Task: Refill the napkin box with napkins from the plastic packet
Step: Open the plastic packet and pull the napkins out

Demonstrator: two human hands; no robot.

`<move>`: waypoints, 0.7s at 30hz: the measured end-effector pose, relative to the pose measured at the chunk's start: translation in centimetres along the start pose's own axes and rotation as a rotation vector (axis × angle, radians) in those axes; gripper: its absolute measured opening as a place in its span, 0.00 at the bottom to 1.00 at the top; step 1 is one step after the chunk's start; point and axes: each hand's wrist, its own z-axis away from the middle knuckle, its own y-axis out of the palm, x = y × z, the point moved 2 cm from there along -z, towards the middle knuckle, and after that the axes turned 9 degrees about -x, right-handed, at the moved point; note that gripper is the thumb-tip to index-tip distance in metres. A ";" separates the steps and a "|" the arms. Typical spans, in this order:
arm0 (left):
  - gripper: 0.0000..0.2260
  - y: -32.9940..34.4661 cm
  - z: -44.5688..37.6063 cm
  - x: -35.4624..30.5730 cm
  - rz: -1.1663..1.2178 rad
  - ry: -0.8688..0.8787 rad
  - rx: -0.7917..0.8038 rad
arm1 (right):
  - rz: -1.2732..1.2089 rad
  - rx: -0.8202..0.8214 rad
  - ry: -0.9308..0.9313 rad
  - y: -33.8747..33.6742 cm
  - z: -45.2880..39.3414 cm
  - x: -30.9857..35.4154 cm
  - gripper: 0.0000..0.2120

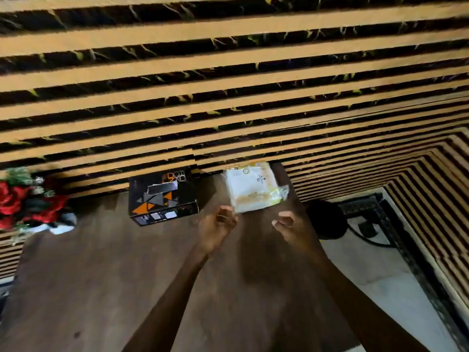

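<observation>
- looks like a home, maybe a living room corner
- dark wooden table (101, 275) pushed up against a wall (228, 72) of tan slats over black marble-look panels
- red flower arrangement (22, 199) at the table's left edge, pure decor
- pale tiled floor (380, 275) on the right, with a black cable (365, 237) lying across it

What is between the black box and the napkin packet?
Nothing: in the head view, only bare brown table shows between the black box and the napkin packet.
</observation>
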 end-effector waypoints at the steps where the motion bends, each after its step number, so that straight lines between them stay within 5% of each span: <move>1: 0.17 1.2 -1.7 0.5 -0.046 -0.011 -0.002 | 0.024 -0.054 -0.008 0.0 -2.2 -0.2 0.20; 3: 0.32 2.9 -4.5 0.9 -0.192 0.015 -0.050 | 0.039 -0.084 -0.021 0.0 -6.5 -1.2 0.28; 5: 0.38 4.6 -7.1 2.8 -0.246 -0.037 -0.088 | 0.055 -0.035 -0.021 0.9 -10.3 -1.9 0.24; 12: 0.14 8.5 -13.1 4.6 -0.237 -0.227 -0.228 | 0.140 -0.062 -0.005 2.2 -18.7 -3.7 0.13; 16: 0.18 8.9 -13.0 6.0 -0.092 -0.293 -0.329 | 0.031 0.027 0.038 3.0 -20.3 -5.2 0.07; 21: 0.13 10.1 -12.9 5.7 0.165 -0.364 -0.395 | -0.145 0.142 0.188 3.0 -21.3 -5.7 0.14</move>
